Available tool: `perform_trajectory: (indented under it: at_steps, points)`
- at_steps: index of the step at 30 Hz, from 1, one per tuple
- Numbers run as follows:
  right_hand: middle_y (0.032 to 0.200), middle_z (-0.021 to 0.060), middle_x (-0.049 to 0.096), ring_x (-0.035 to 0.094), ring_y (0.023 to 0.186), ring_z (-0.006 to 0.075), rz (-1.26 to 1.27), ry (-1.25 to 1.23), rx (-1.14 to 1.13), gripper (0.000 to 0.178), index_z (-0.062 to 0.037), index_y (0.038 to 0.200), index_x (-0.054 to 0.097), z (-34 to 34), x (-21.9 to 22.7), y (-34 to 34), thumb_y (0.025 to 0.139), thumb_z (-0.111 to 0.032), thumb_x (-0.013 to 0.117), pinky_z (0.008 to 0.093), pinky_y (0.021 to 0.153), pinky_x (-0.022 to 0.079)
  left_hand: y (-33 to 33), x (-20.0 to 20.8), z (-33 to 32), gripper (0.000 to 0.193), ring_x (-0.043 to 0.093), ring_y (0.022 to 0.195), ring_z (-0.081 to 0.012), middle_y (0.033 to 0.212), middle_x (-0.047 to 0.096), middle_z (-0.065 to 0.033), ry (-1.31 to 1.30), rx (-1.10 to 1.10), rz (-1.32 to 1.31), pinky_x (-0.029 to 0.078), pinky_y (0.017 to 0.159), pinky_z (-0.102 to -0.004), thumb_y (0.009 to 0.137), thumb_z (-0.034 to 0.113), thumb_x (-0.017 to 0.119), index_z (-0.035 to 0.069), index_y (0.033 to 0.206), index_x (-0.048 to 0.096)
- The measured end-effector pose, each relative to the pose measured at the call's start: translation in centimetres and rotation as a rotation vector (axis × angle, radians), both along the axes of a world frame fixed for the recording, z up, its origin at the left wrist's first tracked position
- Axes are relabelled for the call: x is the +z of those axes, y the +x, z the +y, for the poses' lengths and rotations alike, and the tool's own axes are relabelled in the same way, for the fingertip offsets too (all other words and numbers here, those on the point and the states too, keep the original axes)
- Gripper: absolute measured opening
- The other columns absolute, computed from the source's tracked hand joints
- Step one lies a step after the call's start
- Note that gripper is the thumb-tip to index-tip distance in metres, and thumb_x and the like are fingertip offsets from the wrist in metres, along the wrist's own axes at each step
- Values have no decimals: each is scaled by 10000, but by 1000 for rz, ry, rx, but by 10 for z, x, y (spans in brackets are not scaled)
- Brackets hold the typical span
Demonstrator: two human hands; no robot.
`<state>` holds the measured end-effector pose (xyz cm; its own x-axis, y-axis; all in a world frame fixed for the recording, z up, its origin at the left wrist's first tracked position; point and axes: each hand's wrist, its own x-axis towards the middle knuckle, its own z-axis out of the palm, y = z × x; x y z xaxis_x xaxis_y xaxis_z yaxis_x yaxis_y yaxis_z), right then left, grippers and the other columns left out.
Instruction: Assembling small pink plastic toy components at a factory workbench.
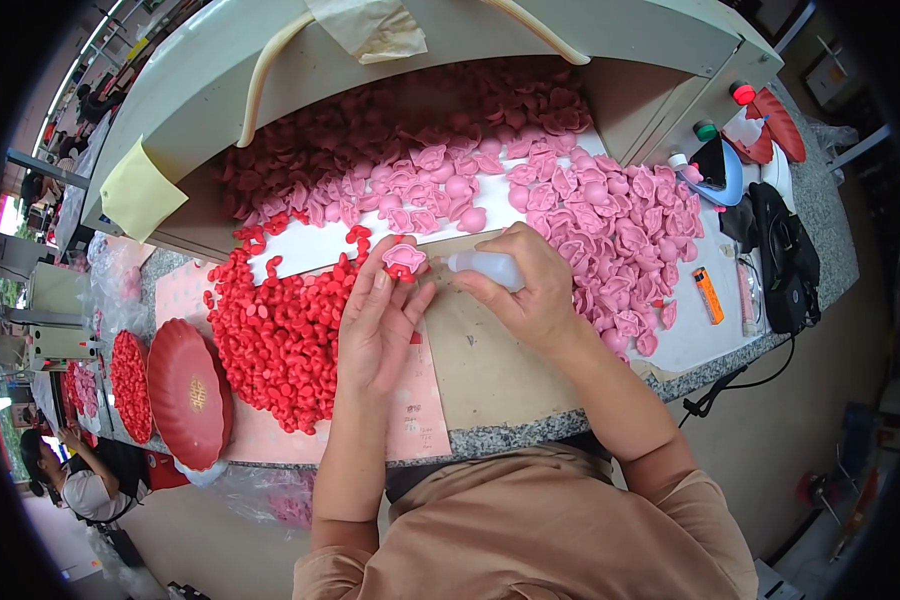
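Observation:
Between the fingertips of my left hand [372, 325] is a small pink flower-shaped piece [405, 257] with a red part [400, 272] at its lower edge. Closed around a translucent white squeeze bottle [495, 267], my right hand [542, 285] tilts it sideways. The nozzle points left toward the pink piece, a short gap apart from it. Below and left of my left hand lies a heap of small glossy red pieces [275, 345]. Many pink petal-like pieces [620, 235] are spread to the right of my right hand, and more fill the shelf behind.
A grey cabinet [650, 45] arches over the back of the granite-topped table [510, 432]. Red scalloped trays [185, 400] stand at left. On the right are an orange box [709, 296], a black bag [785, 255] and a blue dish [727, 180]. Another person [95, 490] sits far left.

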<state>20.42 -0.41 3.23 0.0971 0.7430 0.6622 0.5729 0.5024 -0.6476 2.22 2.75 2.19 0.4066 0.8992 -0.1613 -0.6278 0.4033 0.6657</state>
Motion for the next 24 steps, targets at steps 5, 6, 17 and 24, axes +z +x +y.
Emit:
perform_trajectory:
  at_steps: [5,6,17,24]
  points:
    - [758,97,569,581,652,219,-17,2,-4,300,-42,866,540,1,0,1,709,-185,751,302,561,447,0,1,0,424,469,1156,-220,1341,406,-103,6,0,5,415,961,-386,924,154,479,67,1324,368]
    - [759,97,568,581,652,219,-1,8,2,301,-42,867,539,0,0,0,707,-183,752,301,561,446,-1,1,0,422,469,1157,-220,1342,405,-102,9,3,6,413,963,-388,925,153,478,69,1323,369]
    - [755,102,570,577,630,226,-4,28,-4,316,-42,875,536,1,0,-1,703,-191,756,301,552,443,0,2,0,408,462,1160,-214,1342,401,-94,22,-12,0,410,966,-390,928,145,470,78,1320,379]
    - [757,105,576,581,641,231,2,1,9,316,-37,877,536,0,-1,-3,712,-206,747,305,554,442,2,4,-2,407,465,1155,-203,1345,400,-82,19,-6,16,408,967,-386,926,139,473,79,1318,381]
